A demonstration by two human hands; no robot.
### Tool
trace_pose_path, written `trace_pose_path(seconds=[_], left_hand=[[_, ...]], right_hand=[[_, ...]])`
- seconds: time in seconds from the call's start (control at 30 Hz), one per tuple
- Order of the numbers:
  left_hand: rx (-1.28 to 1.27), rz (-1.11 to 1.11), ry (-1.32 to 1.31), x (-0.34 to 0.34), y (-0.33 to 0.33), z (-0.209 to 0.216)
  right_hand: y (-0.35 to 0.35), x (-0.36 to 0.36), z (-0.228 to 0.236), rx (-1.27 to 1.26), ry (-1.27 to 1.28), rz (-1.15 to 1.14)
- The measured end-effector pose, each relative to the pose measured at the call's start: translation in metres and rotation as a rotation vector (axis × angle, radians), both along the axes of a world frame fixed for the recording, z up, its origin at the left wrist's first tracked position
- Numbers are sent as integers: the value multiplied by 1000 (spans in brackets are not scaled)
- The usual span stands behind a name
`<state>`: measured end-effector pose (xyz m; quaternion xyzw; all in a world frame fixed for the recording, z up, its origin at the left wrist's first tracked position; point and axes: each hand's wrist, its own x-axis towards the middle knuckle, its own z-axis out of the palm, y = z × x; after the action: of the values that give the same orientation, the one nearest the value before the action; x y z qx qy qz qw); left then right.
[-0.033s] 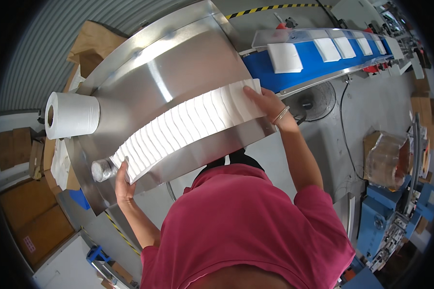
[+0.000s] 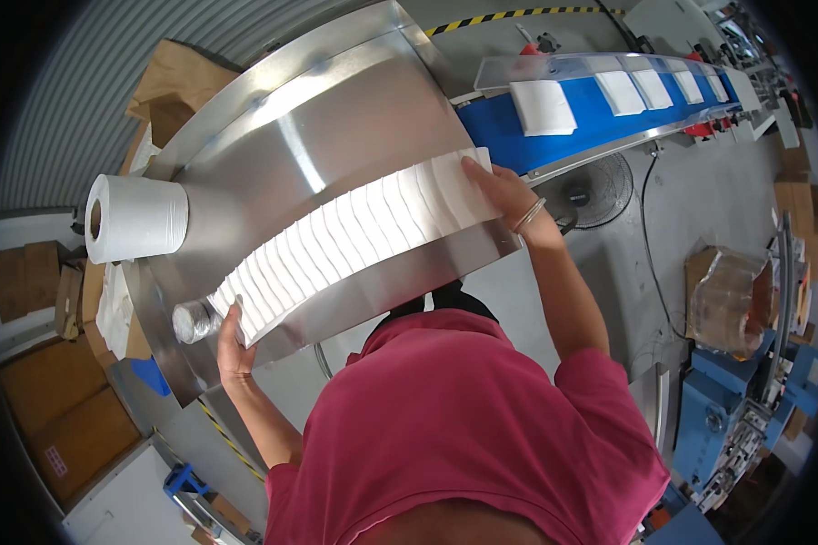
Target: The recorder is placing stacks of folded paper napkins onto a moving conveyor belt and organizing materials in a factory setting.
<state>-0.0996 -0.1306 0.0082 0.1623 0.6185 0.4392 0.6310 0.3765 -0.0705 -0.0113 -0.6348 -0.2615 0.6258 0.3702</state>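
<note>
A long row of white folded tissue stacks (image 2: 345, 238), pressed face to face, curves along the front of a shiny metal table (image 2: 245, 213). At its lower left end, my left hand (image 2: 235, 347) is closed on the last stack, its thumb on top and its other fingers mostly hidden. My right hand (image 2: 500, 189) grips the opposite end beside the conveyor, thumb over the upper face. A small clear-wrapped roll (image 2: 194, 322) lies just left of my left hand.
A blue conveyor belt (image 2: 500, 127) with several white tissue stacks (image 2: 543, 107) runs off to the right. On the table's left edge rests a big white roll (image 2: 139, 218). A floor fan (image 2: 593, 191) is below the belt, and an open carton (image 2: 730, 300) stands farther right.
The nearest tissue stack on the conveyor has shifted slightly right along the belt. Both hands and the row between them look unchanged.
</note>
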Motion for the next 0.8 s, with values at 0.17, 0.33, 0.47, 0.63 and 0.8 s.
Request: trace_pose_path(seconds=[0.17,0.33,0.47,0.63,0.8], left_hand=[[25,-7,-8,3,1,0],[33,-10,0,6,0,0],[30,-67,-23,8,4,-3],[28,-106,-37,13,5,-2],[12,-113,-46,13,7,-4]], right_hand=[[3,16,-2,-4,-51,112],[10,25,-10,-9,413,-451],[0,12,-10,35,469,-170],[3,0,5,179,-212,162],[1,8,-8,100,77,-2]])
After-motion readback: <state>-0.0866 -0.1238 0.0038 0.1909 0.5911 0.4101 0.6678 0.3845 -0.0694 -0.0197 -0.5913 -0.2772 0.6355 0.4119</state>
